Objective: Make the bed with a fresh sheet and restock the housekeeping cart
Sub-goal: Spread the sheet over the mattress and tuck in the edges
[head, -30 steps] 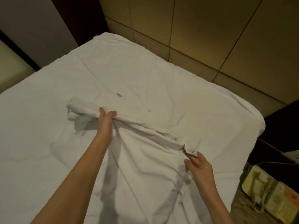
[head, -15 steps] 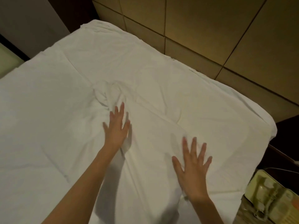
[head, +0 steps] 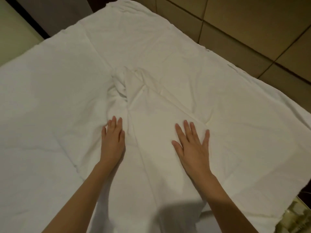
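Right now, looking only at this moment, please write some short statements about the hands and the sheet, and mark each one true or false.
1. Both hands lie flat on the white sheet. True: the left hand and the right hand have straight fingers.
2. The right hand pinches a fold of the sheet. False: it rests open and grips nothing.
3. A bunched lump of fabric lies beyond the left hand. True.
4. The sheet is dark blue. False: it is white.
5. A pillow lies between the hands. False: only sheet is there.
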Demonstrator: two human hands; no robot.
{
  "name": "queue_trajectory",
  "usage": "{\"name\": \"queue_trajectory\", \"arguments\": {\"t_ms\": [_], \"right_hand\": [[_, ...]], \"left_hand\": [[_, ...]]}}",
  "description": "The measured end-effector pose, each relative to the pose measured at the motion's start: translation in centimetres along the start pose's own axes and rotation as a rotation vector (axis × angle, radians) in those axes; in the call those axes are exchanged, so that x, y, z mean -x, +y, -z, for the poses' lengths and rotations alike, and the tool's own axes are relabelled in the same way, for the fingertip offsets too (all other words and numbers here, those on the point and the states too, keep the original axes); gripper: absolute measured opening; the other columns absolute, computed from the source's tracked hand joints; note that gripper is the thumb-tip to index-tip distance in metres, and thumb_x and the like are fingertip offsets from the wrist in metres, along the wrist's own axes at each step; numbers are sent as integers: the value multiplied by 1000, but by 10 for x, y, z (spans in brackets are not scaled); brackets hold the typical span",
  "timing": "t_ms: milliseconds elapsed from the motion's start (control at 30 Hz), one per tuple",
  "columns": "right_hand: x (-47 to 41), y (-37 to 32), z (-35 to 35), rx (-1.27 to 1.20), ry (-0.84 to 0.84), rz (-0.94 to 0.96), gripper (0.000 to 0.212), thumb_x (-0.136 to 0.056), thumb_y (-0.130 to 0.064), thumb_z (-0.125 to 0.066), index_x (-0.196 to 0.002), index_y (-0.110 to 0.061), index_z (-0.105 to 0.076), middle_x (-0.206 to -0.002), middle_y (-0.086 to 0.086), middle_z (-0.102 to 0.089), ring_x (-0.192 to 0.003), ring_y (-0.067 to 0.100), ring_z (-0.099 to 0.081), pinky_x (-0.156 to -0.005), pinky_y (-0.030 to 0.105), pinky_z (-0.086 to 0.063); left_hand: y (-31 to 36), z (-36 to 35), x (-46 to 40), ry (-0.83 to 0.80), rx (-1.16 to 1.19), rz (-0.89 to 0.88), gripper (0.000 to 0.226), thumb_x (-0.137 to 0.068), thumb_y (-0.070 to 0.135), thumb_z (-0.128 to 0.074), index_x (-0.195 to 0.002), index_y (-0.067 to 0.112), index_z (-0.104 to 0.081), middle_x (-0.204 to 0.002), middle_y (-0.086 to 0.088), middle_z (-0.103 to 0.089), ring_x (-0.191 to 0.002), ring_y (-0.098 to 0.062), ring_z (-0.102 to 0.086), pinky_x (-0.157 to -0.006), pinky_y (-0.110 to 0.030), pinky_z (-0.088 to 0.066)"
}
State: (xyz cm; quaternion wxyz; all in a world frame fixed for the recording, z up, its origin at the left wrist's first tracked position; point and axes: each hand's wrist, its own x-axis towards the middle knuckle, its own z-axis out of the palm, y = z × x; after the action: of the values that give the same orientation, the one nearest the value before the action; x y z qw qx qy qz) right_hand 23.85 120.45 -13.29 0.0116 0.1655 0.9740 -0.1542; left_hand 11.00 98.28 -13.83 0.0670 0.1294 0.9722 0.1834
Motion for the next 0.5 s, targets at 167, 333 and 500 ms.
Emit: {"name": "queue_trajectory", "arguments": {"t_ms": [167,333,500], "right_hand": [[-65,-35,7,-311,62,-105,50,-87,-36,-63,-131,-14,-51,-132,4,-54,-123,23,-45,-103,33,-27],[-83,-28,-8,-251,189,-244,29,-79,-35,-71,-97,-13,-65,-112,5,-57,-109,26,-45,-92,36,-28],[-88,-16,-2,-411,166,-265,15,-89,-21,-62,-90,-6,-61,-110,8,-58,-100,26,-52,-84,34,-34]], "left_hand": [[8,6,-20,10,149,-8,43,-95,15,-46,-138,14,-49,-148,-15,-40,-138,-30,-33,-114,-32,-19],[21,23,-79,99,273,0,39,-92,7,-56,-131,7,-55,-133,-18,-51,-124,-30,-46,-103,-24,-29],[35,32,-129,95,315,38,51,-92,2,-52,-142,9,-40,-143,-17,-40,-130,-26,-40,-102,-20,-26]]}}
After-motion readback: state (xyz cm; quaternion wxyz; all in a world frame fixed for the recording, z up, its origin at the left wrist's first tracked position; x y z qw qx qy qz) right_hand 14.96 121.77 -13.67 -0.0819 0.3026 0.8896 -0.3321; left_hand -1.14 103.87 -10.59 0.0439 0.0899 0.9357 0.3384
